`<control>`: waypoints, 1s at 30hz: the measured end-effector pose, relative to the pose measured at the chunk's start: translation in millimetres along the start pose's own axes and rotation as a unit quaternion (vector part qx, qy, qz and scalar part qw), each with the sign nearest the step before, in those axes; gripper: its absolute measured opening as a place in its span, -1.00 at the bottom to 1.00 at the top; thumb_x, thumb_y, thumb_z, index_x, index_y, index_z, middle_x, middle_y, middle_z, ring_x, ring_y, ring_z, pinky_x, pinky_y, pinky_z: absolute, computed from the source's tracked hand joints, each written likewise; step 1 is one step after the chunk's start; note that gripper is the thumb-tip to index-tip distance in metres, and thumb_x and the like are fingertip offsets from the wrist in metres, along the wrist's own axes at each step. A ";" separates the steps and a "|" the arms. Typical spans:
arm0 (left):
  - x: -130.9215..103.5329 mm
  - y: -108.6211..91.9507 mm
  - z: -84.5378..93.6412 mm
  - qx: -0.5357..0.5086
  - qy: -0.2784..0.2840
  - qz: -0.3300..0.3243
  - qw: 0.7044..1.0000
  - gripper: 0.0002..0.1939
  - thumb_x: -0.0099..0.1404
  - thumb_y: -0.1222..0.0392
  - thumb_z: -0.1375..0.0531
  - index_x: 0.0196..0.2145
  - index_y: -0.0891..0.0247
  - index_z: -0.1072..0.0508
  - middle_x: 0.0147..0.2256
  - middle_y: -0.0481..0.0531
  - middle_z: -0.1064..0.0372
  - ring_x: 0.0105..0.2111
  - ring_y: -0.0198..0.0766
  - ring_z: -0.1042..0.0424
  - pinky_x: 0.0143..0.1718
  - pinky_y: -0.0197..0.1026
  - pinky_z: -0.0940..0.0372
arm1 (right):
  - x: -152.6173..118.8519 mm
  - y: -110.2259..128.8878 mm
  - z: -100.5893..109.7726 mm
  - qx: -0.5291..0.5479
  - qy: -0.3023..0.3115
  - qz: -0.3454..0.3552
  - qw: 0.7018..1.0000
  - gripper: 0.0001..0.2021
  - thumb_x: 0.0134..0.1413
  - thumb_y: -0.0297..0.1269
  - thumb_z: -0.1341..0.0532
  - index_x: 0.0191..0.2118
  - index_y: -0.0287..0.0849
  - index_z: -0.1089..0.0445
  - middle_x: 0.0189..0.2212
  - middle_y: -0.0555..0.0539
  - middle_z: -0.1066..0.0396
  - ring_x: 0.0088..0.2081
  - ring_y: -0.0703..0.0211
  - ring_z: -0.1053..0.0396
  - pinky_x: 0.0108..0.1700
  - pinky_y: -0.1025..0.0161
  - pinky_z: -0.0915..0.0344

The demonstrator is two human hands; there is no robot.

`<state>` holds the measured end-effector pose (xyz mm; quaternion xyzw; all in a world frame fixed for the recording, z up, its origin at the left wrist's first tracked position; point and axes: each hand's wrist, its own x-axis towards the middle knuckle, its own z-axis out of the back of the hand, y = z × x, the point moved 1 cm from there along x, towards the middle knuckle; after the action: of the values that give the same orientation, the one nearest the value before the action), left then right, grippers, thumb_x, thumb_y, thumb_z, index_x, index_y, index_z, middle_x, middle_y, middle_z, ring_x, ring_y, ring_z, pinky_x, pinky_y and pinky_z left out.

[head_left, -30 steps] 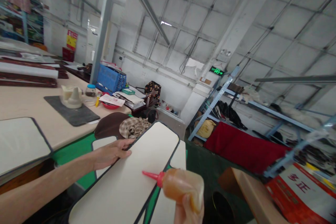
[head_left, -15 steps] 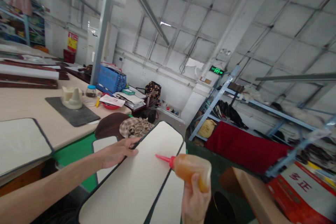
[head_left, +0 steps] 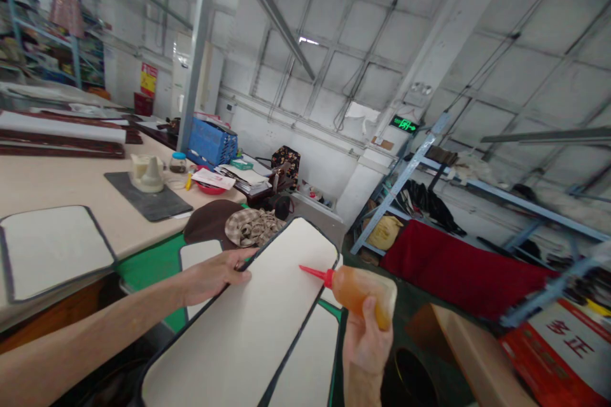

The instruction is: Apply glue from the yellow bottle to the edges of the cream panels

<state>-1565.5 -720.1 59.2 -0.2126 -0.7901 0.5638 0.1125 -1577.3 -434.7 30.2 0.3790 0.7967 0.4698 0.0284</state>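
Note:
Tilted up in front of me is a long cream panel with rounded corners and a dark edge. My left hand grips its left edge, thumb on the face and fingers behind it. In my right hand is a squeeze bottle of amber liquid, probably glue, held sideways. Its red nozzle points left over the upper part of the panel; whether the tip touches the surface I cannot tell. Behind and below lie more cream panels, partly hidden by the held one.
At left, a beige table bears another dark-edged panel, a black mat with a pale pot, and a jar. A brown seat with checked cloth stands beyond my panel. Cardboard and a red-white box are at right.
The bottle and my right hand have moved slightly up and right, with the nozzle tip nearer the panel's right edge. My left hand keeps its hold. The whole view has shifted a little.

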 end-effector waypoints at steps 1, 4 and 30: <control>-1.2 1.5 -0.1 -0.005 -0.001 0.000 1.000 -0.16 0.03 0.20 -0.44 0.27 0.29 -0.35 -0.10 0.16 -0.59 -0.16 0.01 -0.58 -0.12 -0.13 -0.45 | -2.8 -3.8 1.3 0.003 0.005 -0.011 1.000 -0.57 -0.07 -0.08 -0.45 -0.10 -0.15 -0.42 -0.20 -0.08 -0.53 -0.10 0.09 -0.49 -0.02 0.12 -0.44; -4.5 6.4 1.4 -0.017 -0.024 -0.003 1.000 -0.14 0.01 0.18 -0.45 0.26 0.32 -0.35 -0.15 0.17 -0.60 -0.20 0.00 -0.58 -0.14 -0.13 -0.44 | -13.5 -13.2 6.0 0.014 0.025 -0.049 0.998 -0.58 -0.04 -0.09 -0.44 -0.08 -0.15 -0.43 -0.18 -0.06 -0.54 -0.10 0.12 -0.49 -0.02 0.17 -0.44; -8.7 11.1 37.9 -0.032 -0.102 -0.047 0.993 -0.25 -0.07 0.21 -0.46 0.13 0.28 -0.49 -0.22 0.16 -0.62 -0.29 -0.06 -0.58 -0.26 -0.19 -0.45 | -56.2 -54.1 -20.2 -0.043 0.104 -0.103 0.988 -0.44 -0.25 -0.09 -0.52 -0.08 -0.20 -0.46 -0.20 -0.15 -0.56 -0.18 -0.06 -0.55 -0.23 0.12 -0.55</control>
<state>-1571.3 -753.0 36.5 -0.1200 -0.8243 0.5510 0.0506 -1576.7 -499.6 -17.7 0.2425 0.8089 0.5355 0.0100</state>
